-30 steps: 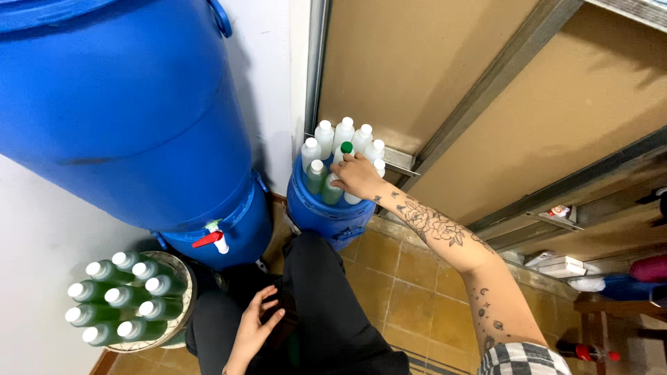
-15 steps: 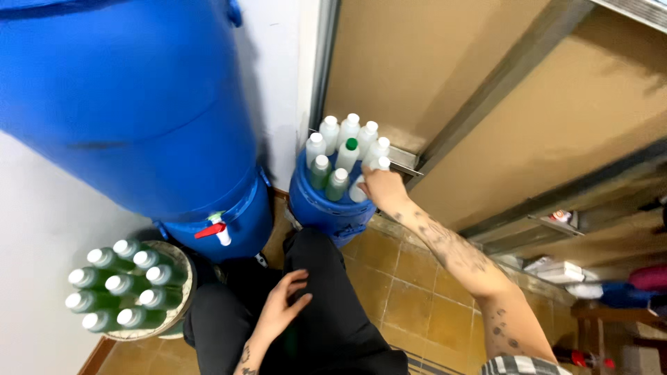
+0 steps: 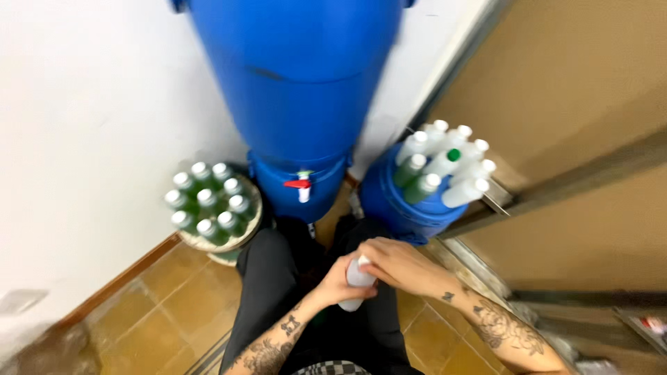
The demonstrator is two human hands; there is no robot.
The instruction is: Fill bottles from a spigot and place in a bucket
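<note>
Over my lap, both hands hold one small white bottle (image 3: 356, 285). My left hand (image 3: 339, 283) wraps its body from below. My right hand (image 3: 396, 264) covers its top, hiding the cap. In front of my knees stands a big blue barrel (image 3: 299, 83) with a white tap with a red handle (image 3: 301, 186) low on its front. To the right is a blue bucket (image 3: 399, 208) packed with several white-capped bottles (image 3: 445, 163), some white and some green. On the left a round tray (image 3: 246, 232) carries several green bottles (image 3: 207, 201) with white caps.
A white wall (image 3: 90, 104) runs behind and to the left. Brown panels with metal rails (image 3: 570, 184) stand on the right. The floor is ochre tile (image 3: 167, 305). My dark trousers (image 3: 278, 278) fill the lower middle.
My right hand has come back from the blue bucket with a white bottle and joined the left hand over my lap. My view has swung to the left.
</note>
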